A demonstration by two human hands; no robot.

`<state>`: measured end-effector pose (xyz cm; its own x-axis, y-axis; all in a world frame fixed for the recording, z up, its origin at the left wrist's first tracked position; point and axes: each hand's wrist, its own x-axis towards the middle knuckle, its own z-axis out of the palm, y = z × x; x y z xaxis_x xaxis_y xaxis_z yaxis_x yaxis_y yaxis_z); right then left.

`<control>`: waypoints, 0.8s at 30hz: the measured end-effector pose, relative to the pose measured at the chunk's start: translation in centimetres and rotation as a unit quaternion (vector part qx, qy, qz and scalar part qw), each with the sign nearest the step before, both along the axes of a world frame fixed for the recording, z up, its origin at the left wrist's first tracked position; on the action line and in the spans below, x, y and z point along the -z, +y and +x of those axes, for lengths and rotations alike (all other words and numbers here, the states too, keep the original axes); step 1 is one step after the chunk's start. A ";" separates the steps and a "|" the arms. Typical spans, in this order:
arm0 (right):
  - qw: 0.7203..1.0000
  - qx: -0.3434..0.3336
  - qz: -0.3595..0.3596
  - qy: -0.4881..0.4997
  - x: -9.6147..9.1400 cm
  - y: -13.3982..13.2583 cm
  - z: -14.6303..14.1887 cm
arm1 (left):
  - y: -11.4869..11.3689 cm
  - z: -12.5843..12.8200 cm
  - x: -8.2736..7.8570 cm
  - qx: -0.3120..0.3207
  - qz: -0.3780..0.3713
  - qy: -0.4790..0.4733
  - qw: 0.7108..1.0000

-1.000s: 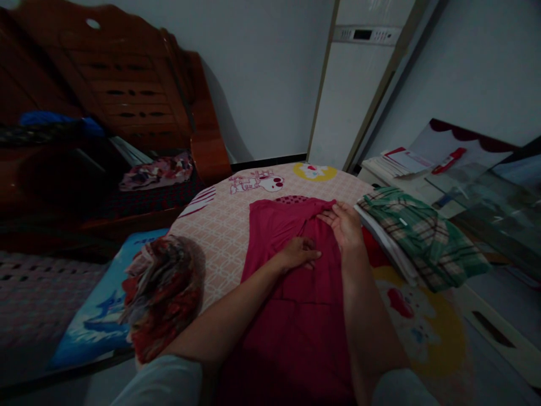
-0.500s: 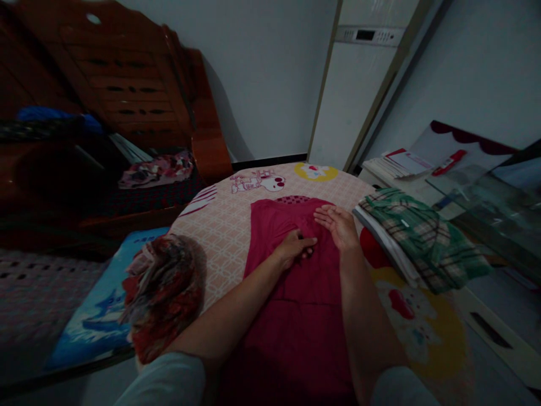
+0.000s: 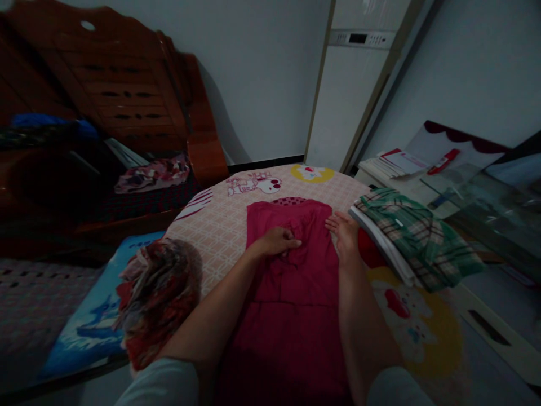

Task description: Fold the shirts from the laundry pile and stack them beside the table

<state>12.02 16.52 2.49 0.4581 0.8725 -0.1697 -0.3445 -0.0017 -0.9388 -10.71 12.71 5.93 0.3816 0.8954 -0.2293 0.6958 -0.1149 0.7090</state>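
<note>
A dark pink garment (image 3: 291,321) lies spread lengthwise on the round table, its far end flat and its upper middle wrinkled. My left hand (image 3: 274,241) rests on that wrinkled part, fingers curled and thumb close to them, apparently gripping a little of the cloth. At the garment's right edge my right hand (image 3: 345,231) stands on its side, open, with the fingers stretched out. Just right of it is a folded stack with a green plaid shirt (image 3: 416,237) on top and white cloth below.
A patterned tablecloth (image 3: 224,237) covers the table. Crumpled red and grey cloth (image 3: 163,293) sits on its left edge, beside a blue printed bag (image 3: 91,321). A wooden bench (image 3: 139,96) stands back left, a tall white appliance (image 3: 346,96) behind, and a glass-topped stand (image 3: 477,197) to the right.
My left hand has moved left across the garment, and my right hand has shifted slightly right, off its top to its edge. The view has turned a little.
</note>
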 end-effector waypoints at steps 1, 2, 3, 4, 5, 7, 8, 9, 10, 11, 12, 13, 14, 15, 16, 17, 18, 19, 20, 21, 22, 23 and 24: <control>1.000 0.005 -0.001 0.003 0.2 0.1 -0.1 | 0.4 -0.3 -0.4 -0.023 0.032 0.027 0.999; 1.000 0.013 0.001 0.005 0.4 0.2 -0.2 | 0.9 -0.3 -0.9 -0.054 0.085 0.056 0.993; 1.000 0.023 0.006 0.006 0.5 0.3 -0.2 | 1.5 -0.1 -1.4 -0.084 0.143 0.080 0.983; 0.999 0.035 0.012 0.007 0.6 0.4 -0.2 | 2.2 0.4 -1.8 -0.101 0.194 0.093 0.971; 0.999 0.047 0.015 0.008 0.7 0.5 -0.2 | 3.0 1.3 -2.2 -0.097 0.229 0.095 0.964; 0.998 0.067 0.015 0.010 0.7 0.5 0.0 | 4.7 3.8 -2.4 -0.048 0.249 0.080 0.964; 0.997 0.071 0.014 0.012 0.8 0.4 0.1 | 5.6 5.3 -2.3 -0.025 0.257 0.070 0.964; 0.997 0.072 0.011 0.014 0.8 0.4 0.2 | 6.4 6.8 -2.0 0.007 0.262 0.071 0.962; 0.997 0.072 0.008 0.015 0.8 0.3 0.3 | 7.3 8.2 -1.5 0.028 0.258 0.079 0.963; 0.997 0.071 0.005 0.016 0.8 0.2 0.4 | 8.0 9.5 -0.9 0.041 0.250 0.088 0.963; 0.997 0.071 0.003 0.018 0.9 0.1 0.5 | 8.6 10.6 -0.4 0.044 0.241 0.098 0.965; 0.997 0.072 0.001 0.019 0.9 0.1 0.5 | 9.2 11.4 0.2 0.037 0.231 0.105 0.966; 0.997 0.074 0.002 0.020 0.9 0.0 0.6 | 9.7 11.9 0.6 0.022 0.223 0.107 0.969; 0.997 0.077 0.005 0.020 0.9 -0.1 0.6 | 10.1 12.2 0.9 0.003 0.216 0.102 0.971; 0.997 0.081 0.008 0.020 0.8 -0.1 0.7 | 10.4 12.3 1.0 -0.018 0.210 0.091 0.973; 0.996 0.085 0.011 0.020 0.8 -0.1 0.7 | 10.7 12.1 1.0 -0.035 0.204 0.073 0.976; 0.996 0.090 0.013 0.020 0.7 -0.2 0.7 | 11.0 11.8 0.9 -0.050 0.195 0.049 0.978; 0.995 0.094 0.013 0.020 0.6 -0.1 0.7 | 11.3 11.4 0.7 -0.062 0.181 0.023 0.981; 0.995 0.098 0.013 0.020 0.5 -0.1 0.8 | 11.6 10.9 0.4 -0.072 0.163 -0.006 0.984; 0.995 0.101 0.012 0.020 0.5 -0.1 0.8 | 11.9 10.4 0.2 -0.082 0.138 -0.037 0.986; 0.994 0.103 0.011 0.019 0.4 0.0 0.8 | 12.1 10.0 0.1 -0.093 0.107 -0.067 0.988; 0.994 0.104 0.010 0.018 0.4 0.0 0.8 | 12.3 9.6 0.0 -0.102 0.074 -0.094 0.988; 0.994 0.106 0.009 0.017 0.5 0.1 0.8 | 12.5 9.2 0.0 -0.112 0.041 -0.115 0.986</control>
